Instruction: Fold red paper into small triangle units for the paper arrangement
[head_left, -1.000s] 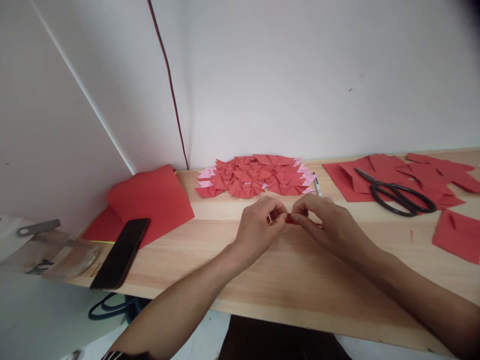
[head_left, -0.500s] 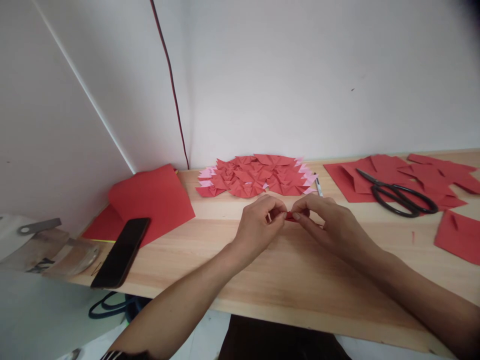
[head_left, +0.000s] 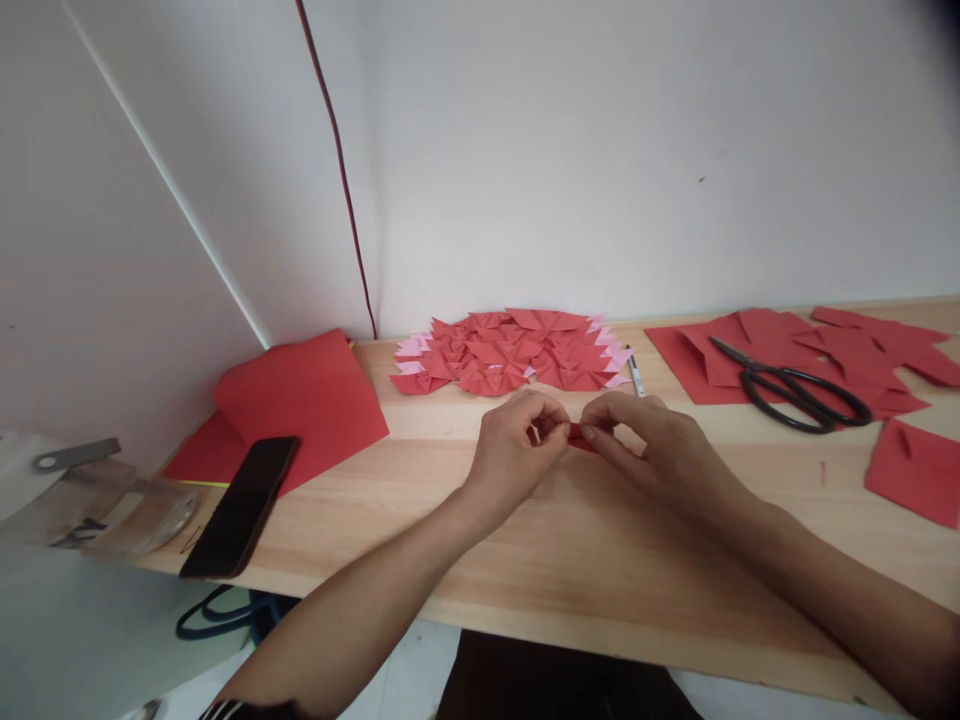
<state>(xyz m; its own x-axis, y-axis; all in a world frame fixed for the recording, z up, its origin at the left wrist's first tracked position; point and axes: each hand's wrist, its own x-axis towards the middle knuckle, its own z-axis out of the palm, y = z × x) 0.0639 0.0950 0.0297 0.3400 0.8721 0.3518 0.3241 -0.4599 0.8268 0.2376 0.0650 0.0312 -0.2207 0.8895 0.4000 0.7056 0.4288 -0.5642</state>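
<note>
A small red paper piece (head_left: 577,434) is pinched between my two hands above the wooden table, mostly covered by my fingers. My left hand (head_left: 523,440) grips its left end with thumb and forefinger. On its right end, the thumb and forefinger of my right hand (head_left: 645,435) are closed. Just beyond my hands lies a spread of folded red and pink paper pieces (head_left: 510,350), close to the wall. A white pen (head_left: 636,372) rests at its right side.
Black-handled scissors (head_left: 795,388) lie on cut red paper (head_left: 862,355) at the right, with another red piece (head_left: 915,470) nearer. Large red sheets (head_left: 307,400) and a black phone (head_left: 241,505) are at the left, beside a clear plastic bag (head_left: 142,510).
Both hands keep their pinch on the red paper, with slightly more of it showing between the fingers. The whole view has shifted very slightly.
</note>
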